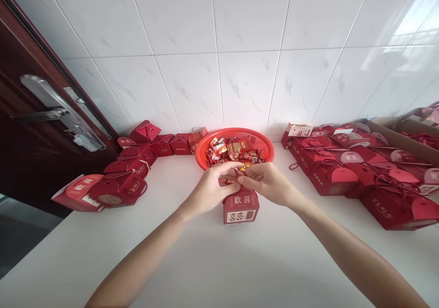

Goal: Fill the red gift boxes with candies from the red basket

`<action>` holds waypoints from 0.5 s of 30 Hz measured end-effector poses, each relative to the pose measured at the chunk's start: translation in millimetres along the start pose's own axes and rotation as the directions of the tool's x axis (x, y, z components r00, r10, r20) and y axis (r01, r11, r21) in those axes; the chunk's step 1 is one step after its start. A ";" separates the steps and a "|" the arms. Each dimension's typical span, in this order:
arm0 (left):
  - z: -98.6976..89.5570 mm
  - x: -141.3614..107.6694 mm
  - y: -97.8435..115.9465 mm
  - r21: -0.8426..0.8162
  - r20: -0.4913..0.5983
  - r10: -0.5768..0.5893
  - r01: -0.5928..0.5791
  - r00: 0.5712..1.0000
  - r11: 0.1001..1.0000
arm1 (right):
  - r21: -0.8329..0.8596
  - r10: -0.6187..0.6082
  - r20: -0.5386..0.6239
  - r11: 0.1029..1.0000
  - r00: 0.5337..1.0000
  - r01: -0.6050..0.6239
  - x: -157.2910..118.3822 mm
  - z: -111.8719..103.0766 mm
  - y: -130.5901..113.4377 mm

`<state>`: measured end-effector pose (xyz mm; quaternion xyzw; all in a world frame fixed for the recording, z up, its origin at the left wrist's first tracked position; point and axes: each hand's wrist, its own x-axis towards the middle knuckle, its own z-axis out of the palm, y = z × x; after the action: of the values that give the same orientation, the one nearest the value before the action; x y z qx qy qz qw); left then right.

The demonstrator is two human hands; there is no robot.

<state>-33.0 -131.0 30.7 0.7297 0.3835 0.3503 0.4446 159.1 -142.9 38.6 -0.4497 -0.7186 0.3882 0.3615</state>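
Note:
A small red box [241, 207] with white characters on its front stands upright on the white table [219, 262]. Over its top, my left hand [216, 184] and my right hand [269, 182] meet, fingers closed in pinches around what looks like a thin red cord. The fingers hide most of the cord and the box's top edge. Just behind the hands sits a round red plastic basket [269, 150] holding wrapped candies [219, 148].
Several red boxes [116, 189] form a line at the left, near a dark door [30, 116] with a metal handle. Many more red boxes [332, 177] crowd the right side, beside a cardboard box [394, 139]. A tiled wall [250, 79] rises behind the table.

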 end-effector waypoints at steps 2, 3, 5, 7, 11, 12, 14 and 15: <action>7.2 3.1 5.3 0.044 -0.017 0.041 -0.040 0.999 0.998 | -0.031 0.019 -0.028 0.999 0.999 -0.020 -3.7 -4.2 -2.0; 11.1 4.7 7.6 0.064 -0.021 0.058 -0.057 0.998 0.996 | -0.046 0.026 -0.045 0.999 0.999 -0.028 -5.8 -6.3 -2.5; 19.6 8.7 10.6 0.106 -0.019 0.096 -0.093 0.995 0.990 | -0.074 0.036 -0.093 0.996 0.995 -0.043 -9.9 -10.2 -2.7; 28.5 13.8 10.9 0.139 -0.006 0.148 -0.146 0.989 0.979 | -0.095 0.051 -0.155 0.993 0.987 -0.067 -13.5 -13.8 -1.9; 43.6 25.3 4.5 0.238 0.010 0.211 -0.207 0.977 0.949 | -0.114 0.089 -0.263 0.986 0.961 -0.123 -19.3 -21.9 3.3; 46.2 27.9 1.6 0.296 -0.001 0.209 -0.200 0.978 0.934 | -0.110 0.100 -0.279 0.985 0.955 -0.135 -20.6 -24.3 5.3; 50.4 31.8 -4.9 0.409 -0.007 0.191 -0.171 0.982 0.896 | -0.095 0.137 -0.286 0.981 0.949 -0.170 -23.4 -28.7 10.2; 52.2 33.1 -8.4 0.454 0.007 0.167 -0.152 0.986 0.878 | -0.094 0.161 -0.281 0.977 0.946 -0.194 -24.7 -30.6 12.9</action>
<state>24.7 -119.4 9.9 0.8366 0.4002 0.2985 0.2256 198.6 -154.9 36.4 -0.5826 -0.6408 0.3096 0.3926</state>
